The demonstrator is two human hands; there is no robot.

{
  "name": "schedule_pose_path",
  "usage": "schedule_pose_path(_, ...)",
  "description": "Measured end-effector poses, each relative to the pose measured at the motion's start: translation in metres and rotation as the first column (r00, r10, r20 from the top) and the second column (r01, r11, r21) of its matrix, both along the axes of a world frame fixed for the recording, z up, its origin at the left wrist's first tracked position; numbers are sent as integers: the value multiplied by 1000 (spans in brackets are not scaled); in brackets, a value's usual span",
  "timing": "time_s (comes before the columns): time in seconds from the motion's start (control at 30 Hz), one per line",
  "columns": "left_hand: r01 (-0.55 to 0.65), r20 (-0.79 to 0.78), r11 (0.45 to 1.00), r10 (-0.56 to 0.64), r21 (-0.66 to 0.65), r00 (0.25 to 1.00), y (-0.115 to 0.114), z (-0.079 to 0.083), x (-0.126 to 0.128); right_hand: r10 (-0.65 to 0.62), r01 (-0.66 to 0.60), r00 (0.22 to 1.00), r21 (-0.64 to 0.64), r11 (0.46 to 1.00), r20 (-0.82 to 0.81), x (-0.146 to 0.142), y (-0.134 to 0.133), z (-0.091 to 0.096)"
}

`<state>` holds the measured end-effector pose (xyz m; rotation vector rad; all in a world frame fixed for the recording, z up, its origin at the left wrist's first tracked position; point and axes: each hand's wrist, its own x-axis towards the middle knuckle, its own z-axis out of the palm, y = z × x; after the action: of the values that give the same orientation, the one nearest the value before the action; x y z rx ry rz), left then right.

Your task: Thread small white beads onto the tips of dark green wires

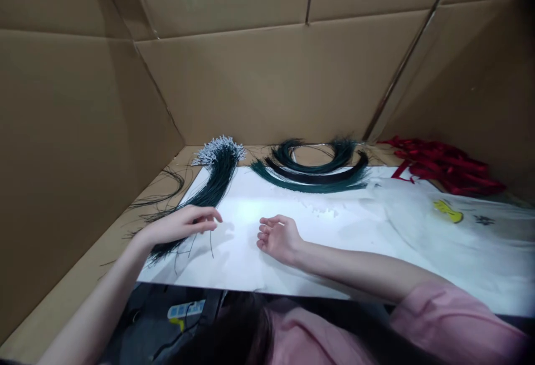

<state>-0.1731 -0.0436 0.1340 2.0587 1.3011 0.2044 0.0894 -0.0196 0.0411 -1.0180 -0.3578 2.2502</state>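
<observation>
My left hand [188, 224], palm down, is over the lower part of a long bundle of dark green wire stems [219, 178]. Its fingers reach forward with a gap between thumb and index finger, and I see nothing held. At the bundle's far end are many small pale bead-like tips [219, 150]. A few thin stems poke out beneath this hand. To the right, my right hand [279, 239] hovers over the white board [238, 273], palm turned up, fingers loosely curled and not closed on anything visible. Small white pieces [324, 210] lie beyond it.
Curved bundles of green and black stems [313, 178] lie at the back. A heap of red ribbon [451, 167] sits back right, near a clear plastic bag [418, 209] with a yellow mark. Cardboard walls [251, 75] enclose the back and sides. Loose stems [169, 184] lie left.
</observation>
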Motion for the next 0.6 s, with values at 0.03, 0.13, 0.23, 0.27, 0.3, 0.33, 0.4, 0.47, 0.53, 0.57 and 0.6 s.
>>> schedule_pose_path(0.03, 16, 37, 1000, -16, -3, 999, 13, -6, 11, -2, 2, 1000, -15, 1000, -21, -1, -1, -3)
schedule_pose_path(0.13, 23, 126, 1000, -22, 0, 992, 54, -33, 42, -2, -3, 996, -51, 999, -84, -4, 0, -11)
schedule_pose_path(0.23, -27, 212, 1000, 26, 1, 977, 90, -69, 74, 3, -15, 989, -79, 997, -147, -4, 4, -16)
schedule_pose_path(0.27, -54, 235, 999, 53, -2, 970, 99, -81, 85, 5, -21, 986, -88, 996, -169, -3, 5, -18)
schedule_pose_path(0.3, -87, 259, 996, 83, 1, 962, 108, -93, 96, 8, -27, 981, -96, 995, -193, -2, 6, -19)
schedule_pose_path(0.33, -123, 283, 992, 117, 4, 952, 114, -104, 106, 10, -34, 976, -104, 994, -216, -1, 6, -20)
schedule_pose_path(0.4, -188, 329, 982, 175, 8, 928, 124, -122, 124, 17, -49, 965, -120, 992, -262, 3, 8, -23)
schedule_pose_path(0.47, -233, 372, 973, 215, 2, 903, 128, -134, 136, 28, -73, 952, -135, 988, -305, 7, 11, -28)
schedule_pose_path(0.53, -266, 410, 964, 248, -14, 878, 131, -141, 142, 49, -107, 936, -150, 983, -349, 10, 15, -33)
schedule_pose_path(0.57, -282, 425, 959, 266, -25, 865, 132, -144, 143, 62, -129, 926, -158, 979, -372, 11, 17, -36)
schedule_pose_path(0.6, -300, 439, 953, 285, -36, 852, 133, -146, 143, 76, -152, 916, -165, 975, -395, 12, 19, -39)
